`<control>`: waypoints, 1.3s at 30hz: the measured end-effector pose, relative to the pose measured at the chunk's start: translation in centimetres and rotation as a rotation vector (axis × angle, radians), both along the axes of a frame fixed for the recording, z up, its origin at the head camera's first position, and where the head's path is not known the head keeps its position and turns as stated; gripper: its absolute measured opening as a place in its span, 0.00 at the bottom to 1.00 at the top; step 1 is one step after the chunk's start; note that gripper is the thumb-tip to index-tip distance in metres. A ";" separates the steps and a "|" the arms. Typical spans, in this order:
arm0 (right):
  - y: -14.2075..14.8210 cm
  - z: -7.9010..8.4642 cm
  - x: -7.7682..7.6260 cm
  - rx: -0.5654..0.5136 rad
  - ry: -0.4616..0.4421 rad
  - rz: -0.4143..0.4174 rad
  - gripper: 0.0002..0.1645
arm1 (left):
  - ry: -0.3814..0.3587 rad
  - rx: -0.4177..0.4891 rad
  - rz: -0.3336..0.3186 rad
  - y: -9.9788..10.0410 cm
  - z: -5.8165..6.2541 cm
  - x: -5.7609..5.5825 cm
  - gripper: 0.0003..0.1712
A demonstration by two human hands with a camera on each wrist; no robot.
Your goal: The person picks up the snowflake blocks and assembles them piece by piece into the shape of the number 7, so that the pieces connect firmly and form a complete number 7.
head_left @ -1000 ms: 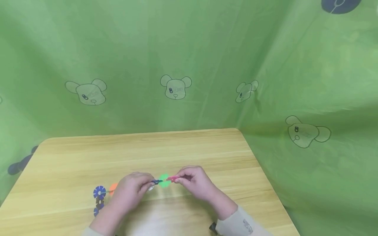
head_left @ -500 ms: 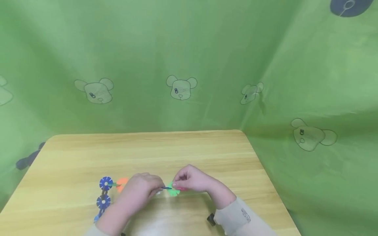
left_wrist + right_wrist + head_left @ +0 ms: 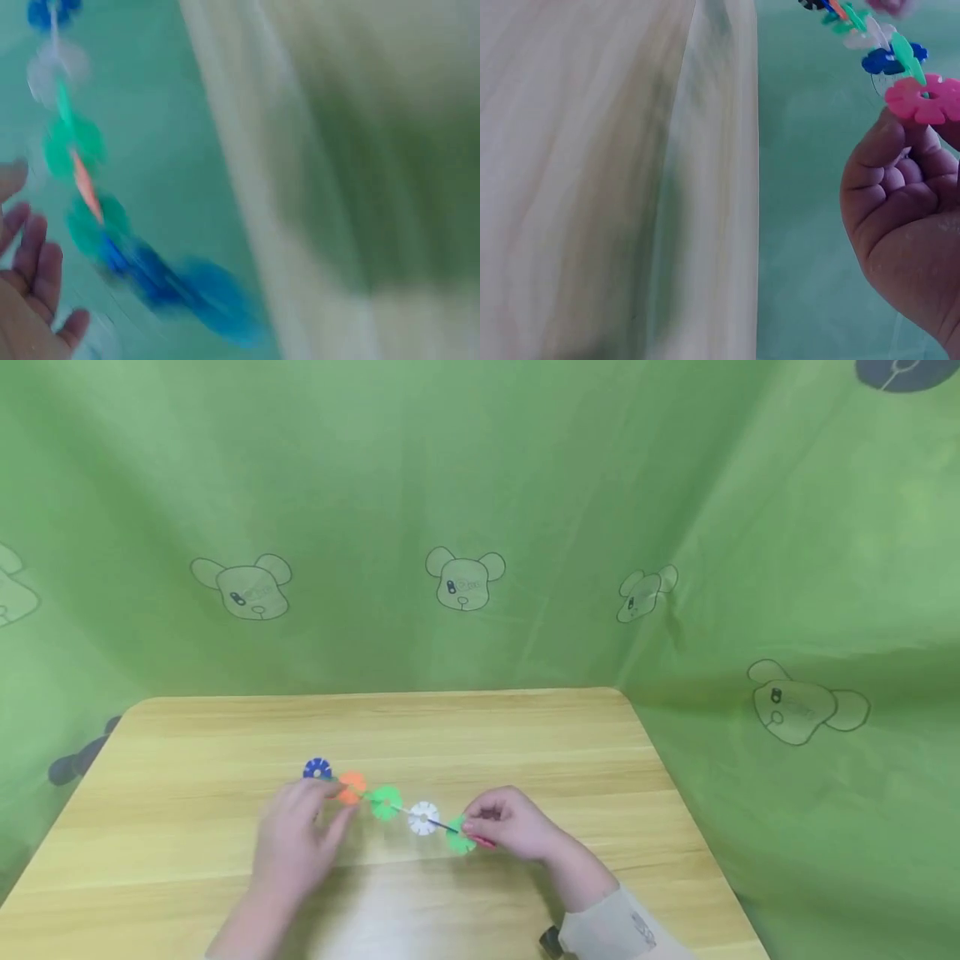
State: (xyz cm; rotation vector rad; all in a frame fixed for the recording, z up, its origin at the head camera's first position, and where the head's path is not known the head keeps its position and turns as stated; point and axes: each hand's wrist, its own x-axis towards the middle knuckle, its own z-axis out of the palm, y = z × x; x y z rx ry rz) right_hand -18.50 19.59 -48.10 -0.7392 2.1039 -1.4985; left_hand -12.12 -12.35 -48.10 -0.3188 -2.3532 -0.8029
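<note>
A chain of interlocked plastic snowflake discs stretches between my hands. From the right end it shows a pink disc, a green disc, a dark blue disc seen edge-on, a white disc, another green disc, an orange disc and a blue disc. My right hand pinches the pink disc between thumb and fingers. Around the orange disc, my left hand has thumb and fingers spread, fingertips right at its edge; the left wrist view shows these fingers loosely extended, holding nothing.
Beneath the hands lies a wood-grain table. A green curtain printed with bear heads hangs behind it and along its sides. Near the right cuff is a small black object. More blue discs trail off the chain's far end, blurred.
My left hand has let go near the dark blue disc and moved left to the orange disc. The chain now runs in a slanting line, its left end swung farther back. My right hand keeps the pink disc.
</note>
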 end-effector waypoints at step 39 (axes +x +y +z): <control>-1.6 -4.6 10.7 0.333 -0.132 -0.114 0.16 | -0.618 -0.261 0.019 1.9 -3.9 -8.2 0.04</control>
